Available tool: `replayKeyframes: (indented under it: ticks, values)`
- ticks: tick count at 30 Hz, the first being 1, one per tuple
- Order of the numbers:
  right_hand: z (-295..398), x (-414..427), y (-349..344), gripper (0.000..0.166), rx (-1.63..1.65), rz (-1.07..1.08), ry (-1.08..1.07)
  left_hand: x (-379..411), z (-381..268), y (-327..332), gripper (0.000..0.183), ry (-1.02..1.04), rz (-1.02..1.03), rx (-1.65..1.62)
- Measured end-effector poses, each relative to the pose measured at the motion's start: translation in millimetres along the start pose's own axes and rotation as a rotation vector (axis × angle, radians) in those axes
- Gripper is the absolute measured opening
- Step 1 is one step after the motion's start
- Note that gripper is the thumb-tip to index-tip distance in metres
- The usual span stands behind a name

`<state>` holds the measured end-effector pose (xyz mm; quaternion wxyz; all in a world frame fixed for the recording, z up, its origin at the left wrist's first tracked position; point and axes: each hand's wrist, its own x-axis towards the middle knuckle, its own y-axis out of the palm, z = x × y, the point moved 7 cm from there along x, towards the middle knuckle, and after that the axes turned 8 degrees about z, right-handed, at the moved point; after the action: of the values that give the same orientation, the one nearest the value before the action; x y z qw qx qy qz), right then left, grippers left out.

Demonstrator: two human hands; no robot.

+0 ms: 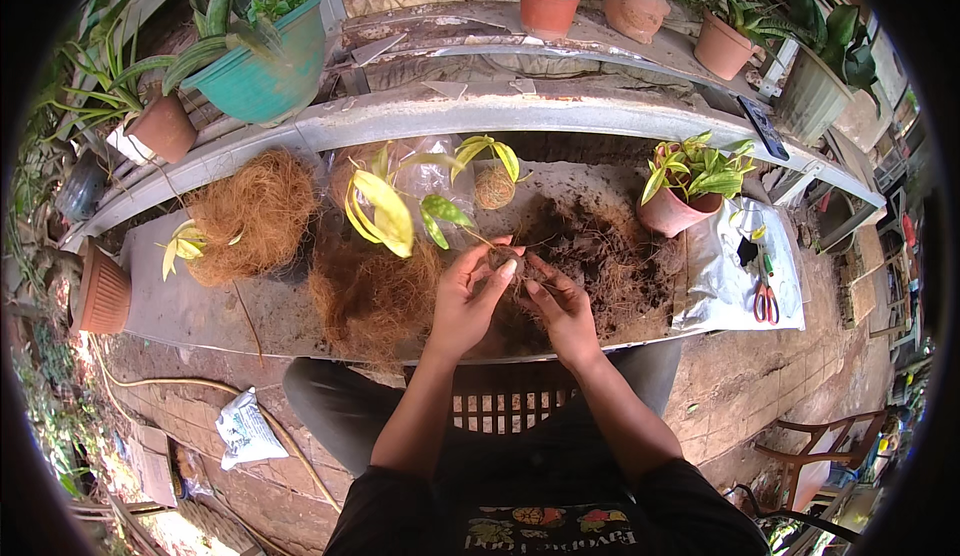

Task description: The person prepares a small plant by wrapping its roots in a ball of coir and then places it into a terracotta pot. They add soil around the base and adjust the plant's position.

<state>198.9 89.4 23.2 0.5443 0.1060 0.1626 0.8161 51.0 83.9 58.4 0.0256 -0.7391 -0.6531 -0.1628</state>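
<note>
Both hands meet over the front of the table. My left hand [471,297] grips the dark root ball [501,257] of a leafy cutting, whose yellow-green leaves [386,215] hang out to the left. Fingers of my right hand [561,308] curl at the root ball's right side, touching fine roots; how firmly they hold is unclear. Beneath and right of the hands spreads loose dark soil [622,271] with roots in it. To the left lies a heap of brown coconut fibre [375,286]. Behind the hands sits a fibre-wrapped ball [495,187] with a leafy plant growing from it.
A larger coconut fibre pile [259,211] lies at left. At right, a potted plant [679,207] stands beside a white plastic sheet [712,286] with red-handled scissors [766,302]. A metal rail [480,110] bounds the table's back, with a phone [763,128] on it. A hose [289,443] crosses the floor.
</note>
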Motion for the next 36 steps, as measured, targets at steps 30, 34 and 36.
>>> replayKeyframes:
  ticks: [30, 34, 36]
  values:
    - [29.1, -9.9, 7.0, 0.050, -0.729, -0.081, -0.305, -2.4, 7.9, 13.1, 0.038, -0.057, -0.105, -0.075]
    - [13.1, -5.0, -4.2, 0.038, 0.165, 0.027, -0.082, -1.9, 9.3, 3.4, 0.040, -0.165, -0.054, 0.022]
    - [5.0, -5.1, -5.6, 0.036, 0.450, 0.043, 0.039, -1.5, 9.5, 7.5, 0.040, -0.110, -0.037, -0.108]
